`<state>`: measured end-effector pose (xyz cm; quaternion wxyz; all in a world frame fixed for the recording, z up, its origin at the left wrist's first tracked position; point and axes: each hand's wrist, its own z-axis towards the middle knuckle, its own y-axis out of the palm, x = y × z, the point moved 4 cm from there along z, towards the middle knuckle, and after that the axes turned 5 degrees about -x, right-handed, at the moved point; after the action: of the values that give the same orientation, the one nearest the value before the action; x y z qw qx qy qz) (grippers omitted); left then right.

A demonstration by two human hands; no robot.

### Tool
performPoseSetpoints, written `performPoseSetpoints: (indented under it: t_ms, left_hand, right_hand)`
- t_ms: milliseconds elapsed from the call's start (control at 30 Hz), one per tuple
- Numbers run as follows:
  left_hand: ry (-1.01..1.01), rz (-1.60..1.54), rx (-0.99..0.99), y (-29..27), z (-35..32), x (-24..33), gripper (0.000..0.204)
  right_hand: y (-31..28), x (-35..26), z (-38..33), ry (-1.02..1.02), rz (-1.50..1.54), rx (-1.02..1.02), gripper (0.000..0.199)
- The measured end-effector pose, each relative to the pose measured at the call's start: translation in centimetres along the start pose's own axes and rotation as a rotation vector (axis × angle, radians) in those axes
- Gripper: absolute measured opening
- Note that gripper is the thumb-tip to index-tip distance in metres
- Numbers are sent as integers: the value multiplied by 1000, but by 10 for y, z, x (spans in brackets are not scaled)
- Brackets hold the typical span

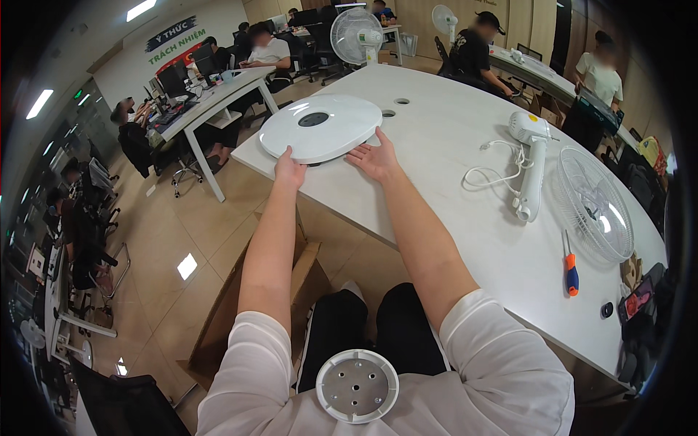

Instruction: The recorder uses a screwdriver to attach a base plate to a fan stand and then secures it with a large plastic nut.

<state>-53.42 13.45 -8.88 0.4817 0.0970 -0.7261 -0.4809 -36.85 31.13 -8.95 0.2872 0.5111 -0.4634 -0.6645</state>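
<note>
- Head view: the round white fan base [321, 128] lies flat at the near corner of the white worktop [451, 203], directly ahead of both hands and overhanging the edge slightly on the left-hand side.
- Left hand [289, 172]: fingers spread and open, touching the near rim of the base from the worktop edge. It grips nothing.
- Right hand [375, 158]: open, palm down, fingers extended against the near-right rim of the base. It is not closed on anything.
- Handling judgement: the base looks like rigid moulded plastic, glossy and therefore likely slippery. It is broad and probably weighted, so moderately heavy for its thickness. It should not flex.
- Hold judgement: best taken at opposite points of the rim with both hands, fingers hooked under the edge. The dark central socket [313, 119] offers no secure purchase.
- Well to the right of the right hand: the white motor unit with stem [530, 156], its loose cord [494, 168], a wire fan guard [592, 205] and an orange-handled screwdriver [571, 271].
- Behind both hands, on the person's lap: a smaller round white disc [357, 385] with screw holes.
</note>
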Motion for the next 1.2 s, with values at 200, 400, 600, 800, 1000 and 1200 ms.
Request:
performPoseSetpoints:
  t_ms: [200,400,600,800,1000,1200]
  left_hand:
    - [79,45,27,2,2,6,50]
    - [66,47,85,6,-22,8,56]
    - [61,120,2,2,-46,10,47]
    - [9,121,-52,1,-63,-1,46]
    - [15,106,-132,12,-87,-33,48]
    - [36,111,-180,22,-112,-44,46]
  right_hand:
    - [7,0,1,-99,-90,46,109]
    - [16,1,-14,-134,-138,141,97]
    - [35,5,-29,-157,-342,95,85]
    - [23,-13,-44,-189,-366,150,80]
    - [0,-30,-48,-279,-77,73,77]
    - [-4,-39,-63,-331,-14,64,66]
